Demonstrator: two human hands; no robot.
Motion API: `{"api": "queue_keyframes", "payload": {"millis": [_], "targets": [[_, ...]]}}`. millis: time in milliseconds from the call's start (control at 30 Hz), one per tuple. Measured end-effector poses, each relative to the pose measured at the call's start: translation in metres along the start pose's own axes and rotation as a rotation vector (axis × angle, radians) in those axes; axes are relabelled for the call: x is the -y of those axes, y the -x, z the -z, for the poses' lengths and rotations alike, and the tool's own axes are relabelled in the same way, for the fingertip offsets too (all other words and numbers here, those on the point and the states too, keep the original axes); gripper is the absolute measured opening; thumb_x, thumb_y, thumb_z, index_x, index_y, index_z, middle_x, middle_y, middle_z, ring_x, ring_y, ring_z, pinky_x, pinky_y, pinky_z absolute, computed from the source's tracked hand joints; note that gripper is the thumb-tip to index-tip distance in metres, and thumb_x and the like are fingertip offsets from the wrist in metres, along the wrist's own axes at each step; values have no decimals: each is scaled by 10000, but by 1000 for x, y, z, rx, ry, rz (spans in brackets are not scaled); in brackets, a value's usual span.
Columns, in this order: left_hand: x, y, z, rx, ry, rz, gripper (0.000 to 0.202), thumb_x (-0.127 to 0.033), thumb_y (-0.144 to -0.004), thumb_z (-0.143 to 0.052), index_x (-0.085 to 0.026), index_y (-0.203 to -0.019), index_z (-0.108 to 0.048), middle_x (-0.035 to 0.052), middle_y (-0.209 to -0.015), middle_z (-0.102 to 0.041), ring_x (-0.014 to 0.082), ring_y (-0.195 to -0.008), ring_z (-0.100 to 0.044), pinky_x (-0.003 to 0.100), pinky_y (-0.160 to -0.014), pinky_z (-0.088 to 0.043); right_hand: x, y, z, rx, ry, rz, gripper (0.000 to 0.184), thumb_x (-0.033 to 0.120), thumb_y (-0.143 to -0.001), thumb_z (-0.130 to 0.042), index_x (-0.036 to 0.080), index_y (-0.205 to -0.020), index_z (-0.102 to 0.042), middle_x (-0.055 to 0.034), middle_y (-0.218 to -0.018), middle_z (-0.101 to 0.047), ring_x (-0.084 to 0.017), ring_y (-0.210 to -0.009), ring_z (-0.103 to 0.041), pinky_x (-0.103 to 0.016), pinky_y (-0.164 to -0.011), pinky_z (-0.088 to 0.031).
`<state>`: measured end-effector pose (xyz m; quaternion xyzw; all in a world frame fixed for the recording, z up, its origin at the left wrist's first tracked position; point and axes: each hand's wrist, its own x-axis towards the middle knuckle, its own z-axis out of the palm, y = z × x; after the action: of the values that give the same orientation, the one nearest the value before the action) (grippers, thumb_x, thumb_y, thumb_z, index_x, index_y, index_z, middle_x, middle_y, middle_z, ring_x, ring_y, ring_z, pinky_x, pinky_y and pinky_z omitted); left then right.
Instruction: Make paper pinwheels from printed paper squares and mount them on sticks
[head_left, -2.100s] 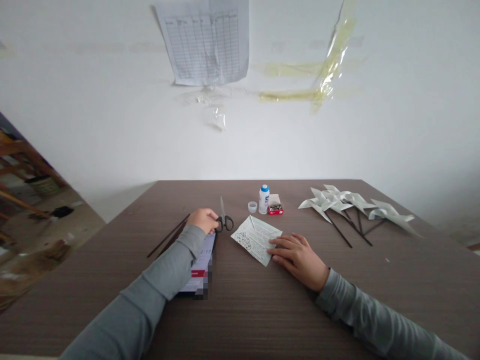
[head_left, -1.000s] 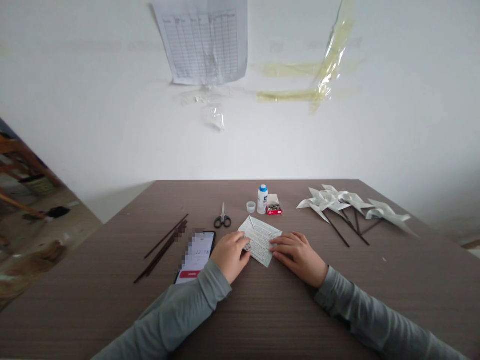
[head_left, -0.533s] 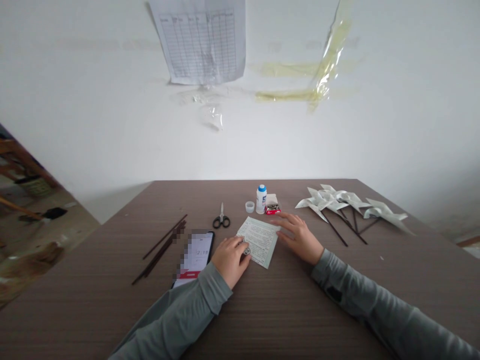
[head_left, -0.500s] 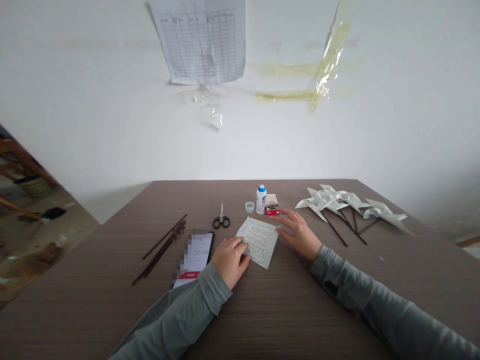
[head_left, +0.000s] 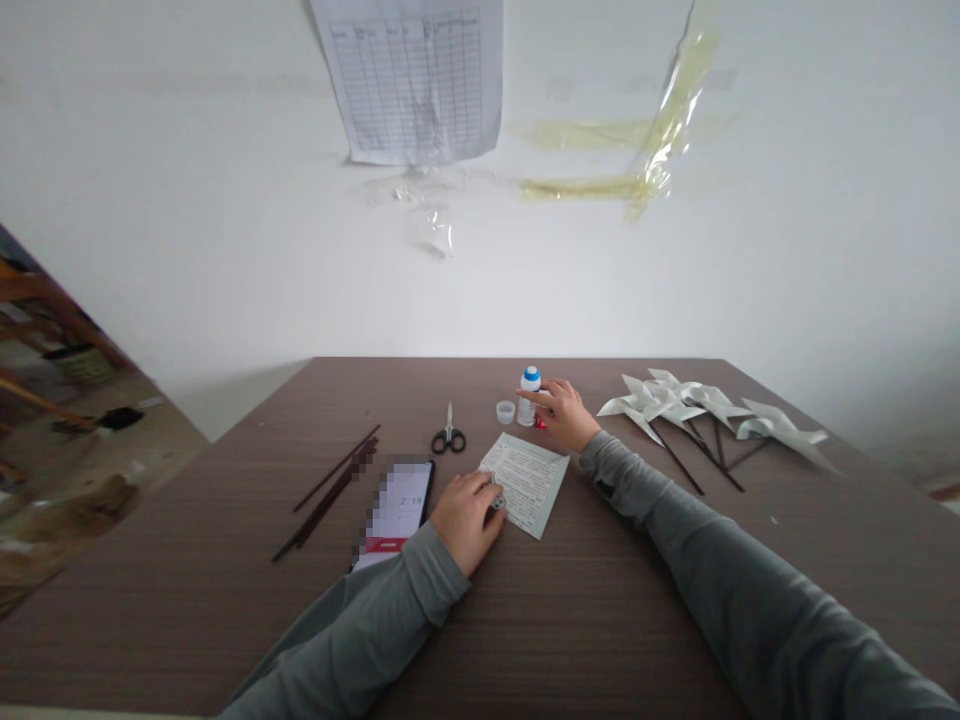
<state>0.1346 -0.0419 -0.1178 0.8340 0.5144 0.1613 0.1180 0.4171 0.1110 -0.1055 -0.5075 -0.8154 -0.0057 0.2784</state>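
Observation:
A square sheet of printed paper lies flat on the table. At its left corner, my left hand curls its thumb and fingers around a small grey patterned thing, mostly hidden, whose kind I cannot make out. Beyond the sheet stands a white bottle with a blue top. My right hand is beside the bottle, index finger stretched across its front, the other fingers apart; whether it touches the bottle I cannot tell. A small red box is mostly covered by this hand. Left of the bottle sits a small clear cup.
Black-handled scissors lie left of the cup. A phone is by my left forearm, with several thin dark sticks farther left. Several white paper pinwheels on dark sticks lie at the right. A wall rises behind the table.
My right hand has moved forward and left, from the sheet's right edge to the bottle, and now covers most of the red box. My left hand stays at the sheet. The view has shifted slightly.

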Motion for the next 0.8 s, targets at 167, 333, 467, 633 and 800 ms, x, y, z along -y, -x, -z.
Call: {"api": "queue_keyframes", "payload": {"millis": [167, 333, 467, 633, 800], "targets": [[3, 1, -3, -36, 13, -3, 305, -244, -1127, -846, -250, -1396, -990, 182, -1656, -925, 425, -1592, -872, 704, -1455, -652, -11, 0, 1, -242, -109, 17, 757, 5, -1085, -584, 375, -1635, -949, -164, -1456, -892, -423, -1479, -733, -704, -1352, -650], [2, 1, -5, -75, 30, 0, 235, -263, -1117, -860, -251, -1319, -980, 181, -1616, -936, 431, -1568, -879, 728, -1448, -652, -12, 22, 16, -421, -199, -23, 734, 105, -1032, -654, 367, -1662, -928, -141, -1261, -905, -432, -1317, -777, -708, -1270, -692], [-4, 2, -9, -80, 25, 19, 206, -324, -1111, -876, -253, -1293, -945, 175, -1607, -930, 420, -1567, -869, 711, -1470, -630, 0, 55, 21, -421, -321, -63, 671, 197, -1027, -719, 332, -1652, -921, -120, -1338, -967, -396, -1230, -860, -618, -1170, -746], [-9, 0, -22, -119, 5, 60, 338, -331, -1015, -957, -264, -1342, -905, 188, -1656, -897, 473, -1595, -832, 763, -1487, -590, 19, 84, 16, -360, -470, -143, 396, 565, -1053, -959, 291, -1335, -1003, -157, -1306, -1009, -436, -1185, -944, -649, -1166, -749], [-5, -4, -36, -120, -29, 99, 494, -372, -984, -979, -294, -1465, -899, 183, -1698, -870, 494, -1635, -793, 744, -1523, -551, 29, 86, 6, -227, -389, -144, 303, 591, -1070, -956, 297, -998, -951, -145, -1142, -999, -449, -1210, -927, -697, -1255, -688]]}}
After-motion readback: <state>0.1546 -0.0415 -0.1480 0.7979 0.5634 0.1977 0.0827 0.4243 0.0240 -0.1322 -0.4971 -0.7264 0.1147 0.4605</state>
